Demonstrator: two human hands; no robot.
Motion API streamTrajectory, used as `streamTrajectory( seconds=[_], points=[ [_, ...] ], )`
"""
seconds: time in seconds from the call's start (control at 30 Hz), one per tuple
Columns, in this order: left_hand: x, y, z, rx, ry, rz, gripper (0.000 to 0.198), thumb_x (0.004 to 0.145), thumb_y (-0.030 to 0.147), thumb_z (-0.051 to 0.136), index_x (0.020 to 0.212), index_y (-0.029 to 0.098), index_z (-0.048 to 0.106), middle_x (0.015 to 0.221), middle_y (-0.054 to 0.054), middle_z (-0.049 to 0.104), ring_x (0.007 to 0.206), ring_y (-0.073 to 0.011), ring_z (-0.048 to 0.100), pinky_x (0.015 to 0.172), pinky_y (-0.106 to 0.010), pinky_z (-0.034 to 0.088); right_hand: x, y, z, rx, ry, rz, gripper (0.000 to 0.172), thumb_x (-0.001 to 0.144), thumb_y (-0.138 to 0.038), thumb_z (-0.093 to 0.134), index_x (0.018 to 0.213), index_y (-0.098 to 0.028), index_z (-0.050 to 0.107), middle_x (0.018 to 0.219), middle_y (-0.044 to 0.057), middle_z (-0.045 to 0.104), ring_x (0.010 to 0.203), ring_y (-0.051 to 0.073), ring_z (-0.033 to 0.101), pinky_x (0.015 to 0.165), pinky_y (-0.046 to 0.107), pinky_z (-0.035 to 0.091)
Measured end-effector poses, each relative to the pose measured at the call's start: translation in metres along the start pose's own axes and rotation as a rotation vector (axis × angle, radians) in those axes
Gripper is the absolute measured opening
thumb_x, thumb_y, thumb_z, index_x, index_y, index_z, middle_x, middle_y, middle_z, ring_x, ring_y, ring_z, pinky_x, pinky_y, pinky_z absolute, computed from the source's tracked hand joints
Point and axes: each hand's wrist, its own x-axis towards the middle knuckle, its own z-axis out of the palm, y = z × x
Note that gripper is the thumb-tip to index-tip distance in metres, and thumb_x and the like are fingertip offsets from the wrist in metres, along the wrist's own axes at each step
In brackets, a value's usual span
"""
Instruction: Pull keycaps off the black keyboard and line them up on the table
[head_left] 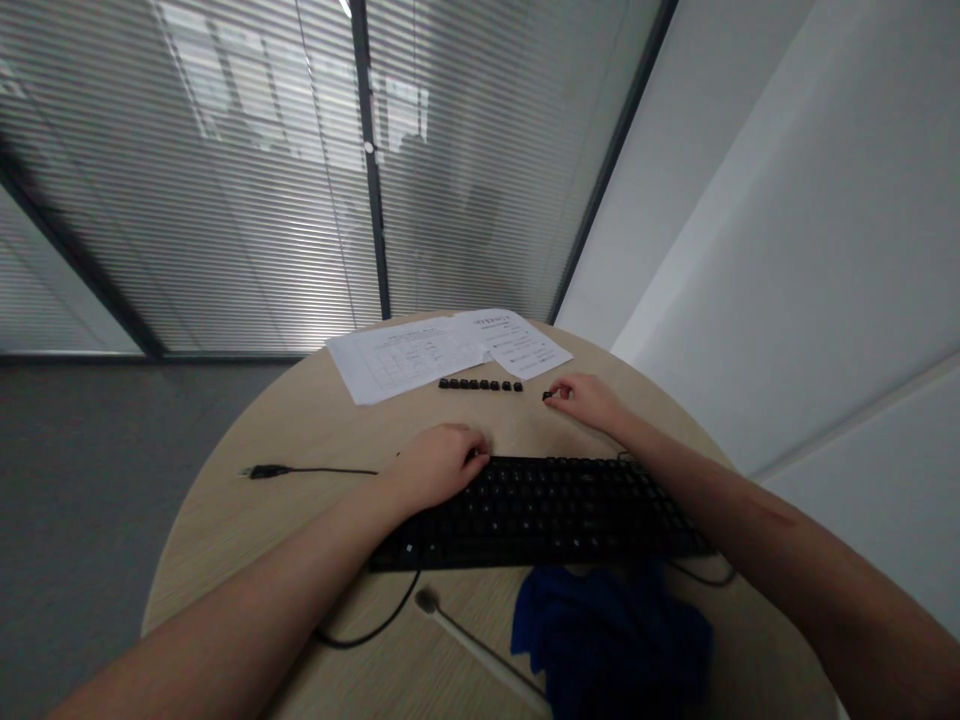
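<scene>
A black keyboard lies across the table in front of me. My left hand rests over its upper left part, fingers curled and closed at the top edge; what they grip, if anything, is hidden. Beyond the keyboard, my right hand pinches a small black keycap between thumb and fingers, at or just above the tabletop. To the left of that keycap, several loose black keycaps stand in a row on the wood.
Printed papers lie at the round table's far side. A cable with a USB plug extends left. Nearest me are a brush with a pale handle and a crumpled blue cloth. A white wall rises at right.
</scene>
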Motion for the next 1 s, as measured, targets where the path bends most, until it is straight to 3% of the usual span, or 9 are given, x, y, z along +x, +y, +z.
streamTrajectory(
  seconds=[0.13, 0.37, 0.8, 1.0],
  points=[
    [-0.001, -0.003, 0.002, 0.013, -0.002, -0.002, 0.025, 0.094, 0.034, 0.052, 0.097, 0.02, 0.074, 0.093, -0.008, 0.074, 0.086, -0.0231, 0.067, 0.078, -0.034, 0.05, 0.038, 0.028, 0.024, 0.061, -0.025, 0.047, 0.018, 0.082, -0.031, 0.074, 0.092, -0.016, 0.077, 0.077, 0.005, 0.073, 0.069, 0.016, 0.062, 0.064, 0.027, 0.043],
    [-0.001, -0.004, 0.001, 0.024, -0.03, -0.006, 0.027, 0.095, 0.035, 0.051, 0.096, 0.02, 0.074, 0.094, -0.009, 0.075, 0.088, -0.0252, 0.068, 0.079, -0.035, 0.05, 0.061, 0.044, 0.045, 0.132, -0.068, 0.023, 0.024, 0.082, -0.032, 0.075, 0.1, -0.016, 0.077, 0.087, 0.005, 0.076, 0.073, 0.016, 0.064, 0.067, 0.027, 0.046],
    [-0.001, -0.003, 0.001, 0.026, -0.036, -0.005, 0.028, 0.096, 0.036, 0.05, 0.098, 0.021, 0.074, 0.094, -0.009, 0.075, 0.088, -0.0261, 0.069, 0.079, -0.037, 0.051, 0.066, 0.048, 0.049, 0.144, -0.067, -0.027, 0.025, 0.08, -0.035, 0.076, 0.097, -0.017, 0.077, 0.083, 0.004, 0.073, 0.072, 0.016, 0.061, 0.067, 0.028, 0.045],
    [-0.001, -0.002, -0.001, 0.022, -0.047, -0.004, 0.028, 0.096, 0.035, 0.051, 0.098, 0.02, 0.074, 0.096, -0.01, 0.076, 0.09, -0.0272, 0.069, 0.08, -0.039, 0.051, 0.059, 0.044, 0.038, 0.125, -0.025, -0.031, 0.041, 0.077, -0.035, 0.079, 0.113, -0.016, 0.073, 0.081, 0.002, 0.072, 0.066, 0.014, 0.058, 0.065, 0.027, 0.044]
  ],
)
